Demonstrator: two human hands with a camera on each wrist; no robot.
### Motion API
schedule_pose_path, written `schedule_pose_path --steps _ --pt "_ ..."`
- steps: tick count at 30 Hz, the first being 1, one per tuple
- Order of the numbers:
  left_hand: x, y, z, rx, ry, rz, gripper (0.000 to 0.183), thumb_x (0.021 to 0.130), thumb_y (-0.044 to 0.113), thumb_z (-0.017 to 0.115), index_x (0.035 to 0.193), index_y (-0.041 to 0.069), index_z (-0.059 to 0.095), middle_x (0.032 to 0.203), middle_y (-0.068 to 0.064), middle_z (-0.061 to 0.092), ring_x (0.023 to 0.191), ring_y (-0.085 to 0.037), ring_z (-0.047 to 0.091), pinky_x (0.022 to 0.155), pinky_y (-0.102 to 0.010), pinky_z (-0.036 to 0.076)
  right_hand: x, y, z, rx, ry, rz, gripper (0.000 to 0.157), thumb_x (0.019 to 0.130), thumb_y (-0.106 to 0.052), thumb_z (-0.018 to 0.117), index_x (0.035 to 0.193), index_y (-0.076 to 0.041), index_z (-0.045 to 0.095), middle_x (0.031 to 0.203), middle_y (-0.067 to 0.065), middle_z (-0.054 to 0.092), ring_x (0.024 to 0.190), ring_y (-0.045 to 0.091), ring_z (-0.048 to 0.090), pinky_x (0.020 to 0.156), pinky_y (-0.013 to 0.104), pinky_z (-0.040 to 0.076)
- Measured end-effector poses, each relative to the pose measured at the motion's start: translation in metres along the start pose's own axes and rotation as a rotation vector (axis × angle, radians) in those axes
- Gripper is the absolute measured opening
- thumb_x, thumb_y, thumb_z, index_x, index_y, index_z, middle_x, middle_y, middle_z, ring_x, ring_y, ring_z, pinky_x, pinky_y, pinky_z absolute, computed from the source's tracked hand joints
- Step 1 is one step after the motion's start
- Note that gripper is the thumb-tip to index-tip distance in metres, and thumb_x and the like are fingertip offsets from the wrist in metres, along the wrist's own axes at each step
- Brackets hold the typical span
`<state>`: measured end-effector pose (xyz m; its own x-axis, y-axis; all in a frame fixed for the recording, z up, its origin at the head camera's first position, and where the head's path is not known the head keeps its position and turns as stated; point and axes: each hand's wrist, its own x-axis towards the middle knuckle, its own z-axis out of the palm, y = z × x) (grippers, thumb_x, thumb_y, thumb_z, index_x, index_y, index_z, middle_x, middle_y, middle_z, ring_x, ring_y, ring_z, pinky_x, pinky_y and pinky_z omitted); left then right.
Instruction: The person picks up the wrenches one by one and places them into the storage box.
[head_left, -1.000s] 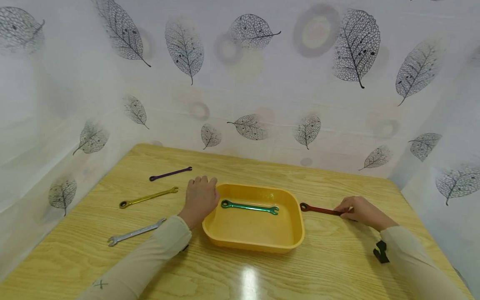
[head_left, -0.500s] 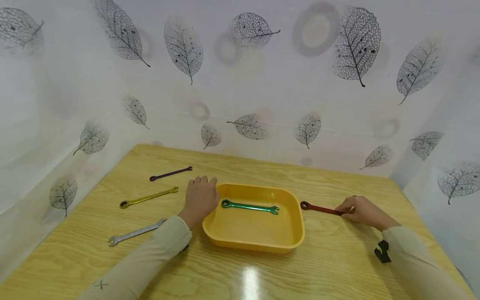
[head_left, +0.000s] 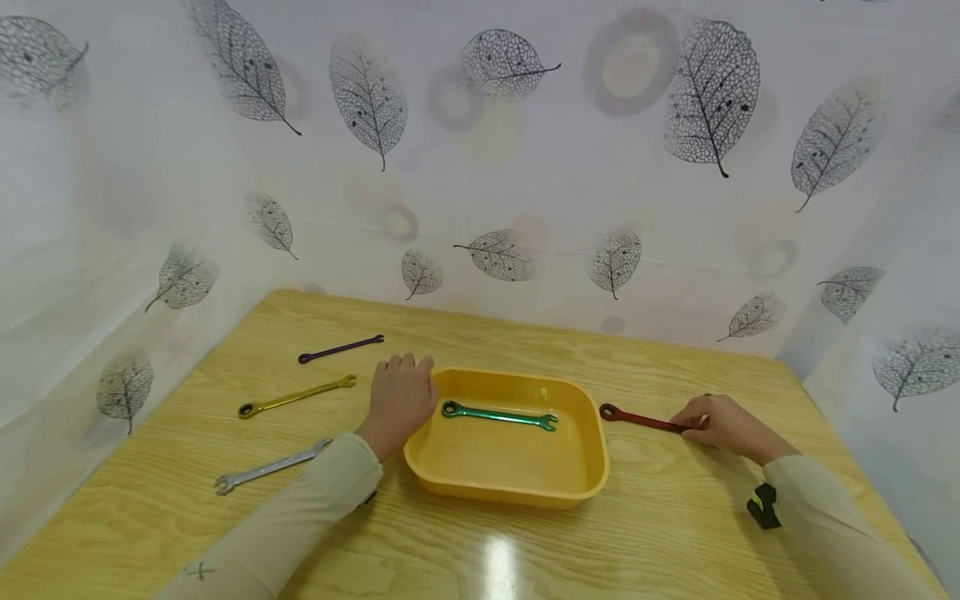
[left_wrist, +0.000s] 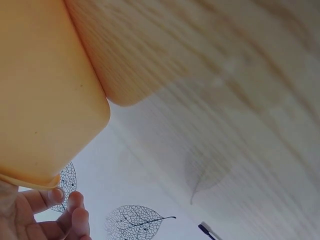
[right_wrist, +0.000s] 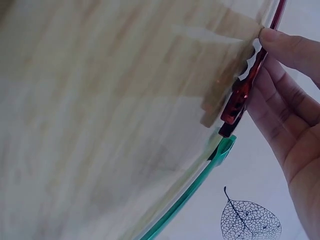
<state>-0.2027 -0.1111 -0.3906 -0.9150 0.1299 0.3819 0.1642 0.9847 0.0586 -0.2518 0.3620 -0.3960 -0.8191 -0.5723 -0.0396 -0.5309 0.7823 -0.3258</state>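
My left hand grips the left rim of a yellow plastic tray, its curled fingers showing just outside the rim in the left wrist view. Inside the tray lies a green combination wrench. To the tray's right, my right hand pinches a red combination wrench near its right end, between thumb and fingers. The red wrench's ring end points at the tray, close beside its wall. In the right wrist view, a green wrench shows right by the red wrench's jawed end; the head view hides it behind the hand.
Left of the tray, a purple wrench, a yellow wrench and a silver wrench lie spaced apart on the wood-grain table. A leaf-patterned white curtain closes off the back and sides.
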Motion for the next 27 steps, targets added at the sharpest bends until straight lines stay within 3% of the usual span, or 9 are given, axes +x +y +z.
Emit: schedule_pose_path --steps 9,27 --pt "-0.001 0.000 -0.001 -0.017 0.007 0.006 0.014 0.086 0.017 0.058 0.096 0.009 0.062 0.083 -0.012 0.061 0.076 -0.027 0.057 0.071 -0.041 0.045 -0.002 -0.005 -0.003 -0.017 0.009 -0.027 0.019 0.081 -0.011 0.070 0.100 -0.007 0.073 0.089 0.001 0.067 0.070 0.003 0.057 0.059 0.021 0.048" --pt "-0.002 0.000 -0.001 -0.013 0.017 0.013 0.016 0.086 0.017 0.058 0.099 0.008 0.063 0.085 -0.013 0.062 0.077 -0.027 0.057 0.072 -0.042 0.046 -0.004 -0.011 -0.012 -0.014 0.060 0.019 0.011 0.080 -0.006 0.069 0.091 -0.008 0.069 0.085 -0.001 0.065 0.071 -0.002 0.054 0.062 0.024 0.049"
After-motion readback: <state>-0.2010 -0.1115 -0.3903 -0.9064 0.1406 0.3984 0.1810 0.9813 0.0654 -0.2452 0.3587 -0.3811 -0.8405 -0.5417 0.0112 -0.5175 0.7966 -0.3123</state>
